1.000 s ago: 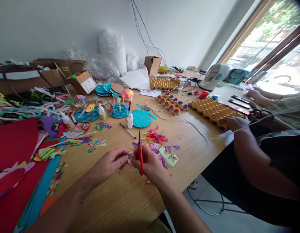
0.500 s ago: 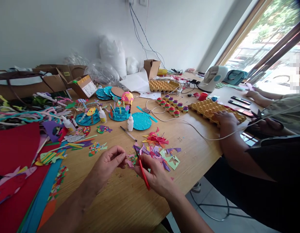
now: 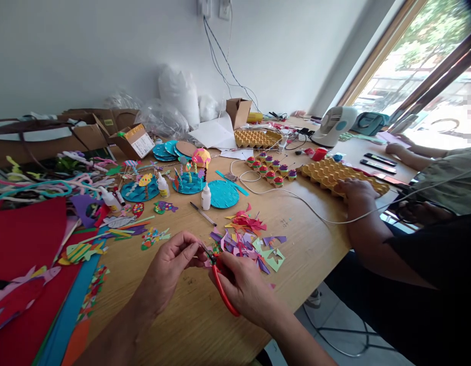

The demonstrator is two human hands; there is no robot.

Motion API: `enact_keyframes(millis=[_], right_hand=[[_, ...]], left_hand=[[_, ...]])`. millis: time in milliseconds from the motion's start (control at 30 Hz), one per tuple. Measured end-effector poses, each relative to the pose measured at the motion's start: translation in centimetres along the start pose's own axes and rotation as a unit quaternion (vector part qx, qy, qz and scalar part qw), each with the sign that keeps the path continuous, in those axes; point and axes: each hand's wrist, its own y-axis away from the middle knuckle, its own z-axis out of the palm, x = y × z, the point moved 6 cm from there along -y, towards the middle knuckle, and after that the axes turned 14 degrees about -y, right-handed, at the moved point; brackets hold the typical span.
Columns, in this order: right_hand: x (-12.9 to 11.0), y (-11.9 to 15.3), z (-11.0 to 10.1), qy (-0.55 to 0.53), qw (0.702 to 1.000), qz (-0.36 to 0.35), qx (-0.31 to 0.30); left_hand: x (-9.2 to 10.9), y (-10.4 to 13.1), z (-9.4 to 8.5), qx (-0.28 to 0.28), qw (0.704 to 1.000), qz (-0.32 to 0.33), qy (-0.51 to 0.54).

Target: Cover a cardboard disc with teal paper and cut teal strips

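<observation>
Right hand (image 3: 245, 284): you've got the red-handled scissors (image 3: 219, 288) in it, blades angled up-left toward your left hand (image 3: 170, 267). Left thumb and forefinger are pinched together right at the blade tips; can't tell what's between them, too small. Both hands sit over the near part of the wooden surface (image 3: 174, 325).

Just past the scissors you have a loose heap of paper scraps (image 3: 239, 244), purple and pink, with red scraps (image 3: 246, 222) behind and a pale green scrap (image 3: 276, 262) on its right side. Pen (image 3: 202, 213) lies slantwise beyond the hands; white bottle (image 3: 206, 198) stands upright beside the blue disc (image 3: 224, 194). Off to your right, a co-worker's hand (image 3: 357, 189) rests on the yellow egg tray (image 3: 321, 175).
</observation>
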Motion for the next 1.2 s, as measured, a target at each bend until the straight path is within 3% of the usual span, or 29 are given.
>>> enact_keyframes(millis=[567, 967, 1200], right_hand=[[-0.26, 0.18, -0.42, 0.051, 0.998, 0.01, -0.029], [0.1, 0.86, -0.64, 0.118, 0.993, -0.007, 0.004], [-0.06, 0.62, -0.69, 0.069, 0.997, 0.022, -0.041]], left_hand=[[-0.49, 0.19, 0.26, -0.047, 0.999, 0.008, 0.012], [-0.76, 0.33, 0.36, -0.055, 0.998, 0.0, 0.016], [-0.9, 0.27, 0.35, -0.062, 0.998, -0.005, 0.016]])
